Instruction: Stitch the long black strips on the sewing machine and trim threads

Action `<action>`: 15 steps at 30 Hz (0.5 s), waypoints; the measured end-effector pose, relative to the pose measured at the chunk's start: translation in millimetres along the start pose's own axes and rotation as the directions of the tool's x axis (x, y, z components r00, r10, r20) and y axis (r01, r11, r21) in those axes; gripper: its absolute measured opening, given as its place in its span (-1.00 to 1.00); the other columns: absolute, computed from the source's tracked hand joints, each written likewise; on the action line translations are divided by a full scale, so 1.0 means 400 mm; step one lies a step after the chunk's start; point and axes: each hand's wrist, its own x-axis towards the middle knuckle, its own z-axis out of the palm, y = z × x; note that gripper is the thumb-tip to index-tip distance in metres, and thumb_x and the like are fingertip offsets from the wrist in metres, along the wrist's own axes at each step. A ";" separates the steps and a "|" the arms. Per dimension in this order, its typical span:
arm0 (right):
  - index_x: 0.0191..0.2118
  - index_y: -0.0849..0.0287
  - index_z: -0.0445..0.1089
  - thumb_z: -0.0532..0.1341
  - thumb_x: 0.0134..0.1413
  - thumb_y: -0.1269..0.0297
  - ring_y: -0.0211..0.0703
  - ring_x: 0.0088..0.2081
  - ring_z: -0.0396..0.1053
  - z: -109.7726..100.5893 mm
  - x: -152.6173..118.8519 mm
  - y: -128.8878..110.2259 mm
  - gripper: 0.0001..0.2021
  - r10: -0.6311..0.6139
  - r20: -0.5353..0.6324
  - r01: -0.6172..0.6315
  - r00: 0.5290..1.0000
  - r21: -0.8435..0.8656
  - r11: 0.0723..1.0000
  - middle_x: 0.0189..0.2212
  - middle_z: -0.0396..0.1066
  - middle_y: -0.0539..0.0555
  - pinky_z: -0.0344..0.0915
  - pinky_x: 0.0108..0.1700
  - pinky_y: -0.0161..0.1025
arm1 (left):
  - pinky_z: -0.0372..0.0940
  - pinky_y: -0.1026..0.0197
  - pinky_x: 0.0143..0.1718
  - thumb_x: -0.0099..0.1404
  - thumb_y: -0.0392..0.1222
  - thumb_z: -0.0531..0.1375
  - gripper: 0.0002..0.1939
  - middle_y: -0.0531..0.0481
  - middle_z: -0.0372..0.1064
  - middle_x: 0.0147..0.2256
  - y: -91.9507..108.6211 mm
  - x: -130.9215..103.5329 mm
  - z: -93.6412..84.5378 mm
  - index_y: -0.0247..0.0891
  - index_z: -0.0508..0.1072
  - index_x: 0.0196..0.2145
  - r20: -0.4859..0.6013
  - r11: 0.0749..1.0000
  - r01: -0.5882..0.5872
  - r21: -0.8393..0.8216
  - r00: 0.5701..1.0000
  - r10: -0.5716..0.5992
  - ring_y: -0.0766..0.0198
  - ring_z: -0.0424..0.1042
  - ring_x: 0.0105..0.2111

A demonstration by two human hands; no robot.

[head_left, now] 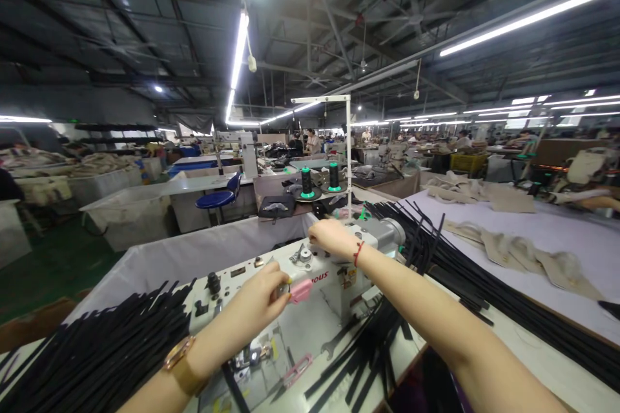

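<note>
A white sewing machine point(334, 271) stands in front of me. My left hand point(256, 303), with a gold watch at the wrist, pinches a small pink thread snip point(300, 290) against the machine's front. My right hand point(332, 237), a red string around its wrist, rests on top of the machine near a round metal bobbin winder point(305, 255); whether it holds anything there I cannot tell. Two black thread cones point(307, 182) stand on the stand behind the machine.
Heaps of black straps lie at my left point(101, 348) and right point(465, 277), with more under the machine's arm point(368, 348). A wrench point(339, 343) and pink snips point(296, 371) lie on the bed. Beige fabric pieces point(527, 251) lie on the right table. Other workers sit far back.
</note>
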 end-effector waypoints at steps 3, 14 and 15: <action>-0.11 0.20 0.50 0.05 0.25 0.37 -0.04 -0.14 0.51 -0.018 -0.007 -0.047 -0.72 -0.038 -0.007 0.038 0.999 0.011 0.999 -0.19 0.57 0.23 0.30 -0.19 -0.28 | 0.23 0.17 -0.30 0.30 -0.33 0.07 -0.88 -0.02 0.22 -0.31 0.007 -0.004 -0.005 -0.25 0.40 -0.29 0.002 1.000 -0.002 0.027 1.000 0.002 0.19 0.35 -0.35; -0.14 0.22 0.51 0.04 0.25 0.35 0.04 -0.16 0.53 -0.046 -0.016 -0.047 -0.71 -0.040 0.016 0.040 0.999 -0.015 0.999 -0.22 0.58 0.27 0.32 -0.21 -0.22 | 0.21 0.16 -0.29 0.29 -0.36 0.06 -0.86 -0.01 0.21 -0.29 -0.004 -0.011 0.004 -0.24 0.39 -0.25 -0.014 0.999 0.006 0.037 1.000 -0.006 0.20 0.35 -0.35; -0.15 0.21 0.52 0.06 0.24 0.35 0.03 -0.17 0.53 -0.046 -0.019 -0.057 -0.72 -0.064 0.017 0.064 0.998 -0.010 0.998 -0.23 0.59 0.24 0.32 -0.21 -0.24 | 0.22 0.16 -0.29 0.29 -0.36 0.06 -0.86 -0.02 0.21 -0.28 -0.004 -0.011 0.003 -0.25 0.40 -0.25 -0.017 0.999 0.007 0.040 1.000 -0.007 0.20 0.34 -0.35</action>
